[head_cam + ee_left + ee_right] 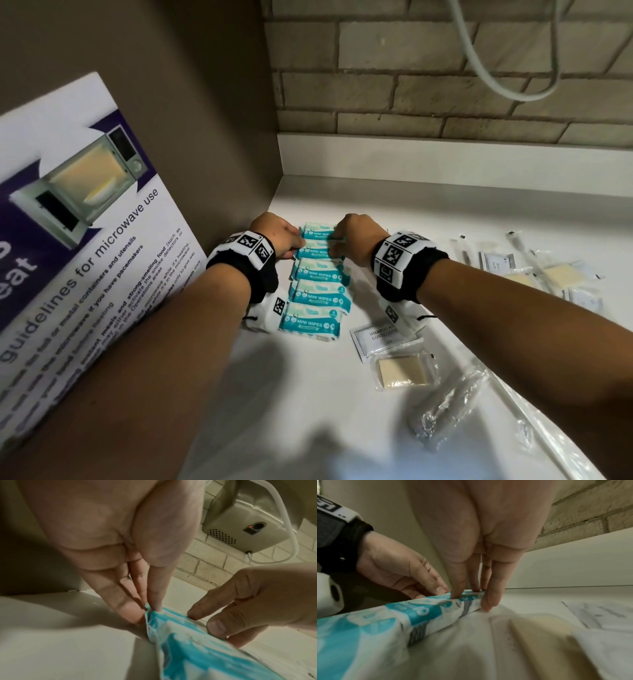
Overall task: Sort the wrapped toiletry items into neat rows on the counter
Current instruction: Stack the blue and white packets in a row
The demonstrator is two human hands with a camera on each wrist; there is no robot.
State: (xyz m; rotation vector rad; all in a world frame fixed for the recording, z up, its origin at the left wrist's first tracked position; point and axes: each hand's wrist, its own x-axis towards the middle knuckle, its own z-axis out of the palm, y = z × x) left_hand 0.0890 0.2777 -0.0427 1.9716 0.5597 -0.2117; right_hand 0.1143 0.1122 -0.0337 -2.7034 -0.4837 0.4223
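Several teal and white mini wipes packs (318,298) lie in a column on the white counter (291,394). My left hand (284,236) and right hand (349,236) meet over the farthest pack (317,233). My left hand (145,609) pinches that pack's (171,626) left end between thumb and fingers. In the right wrist view my right hand (471,599) has its thumb on top of the pack (426,609) and fingers (488,601) against its right end. The pack lies flat on the counter.
A shampoo sachet (383,337), a wrapped soap bar (402,371) and a clear-wrapped item (445,407) lie right of the column. More wrapped items (548,274) are scattered at far right. A microwave poster (85,240) leans on the left wall. A hand dryer (240,520) hangs on the brick wall.
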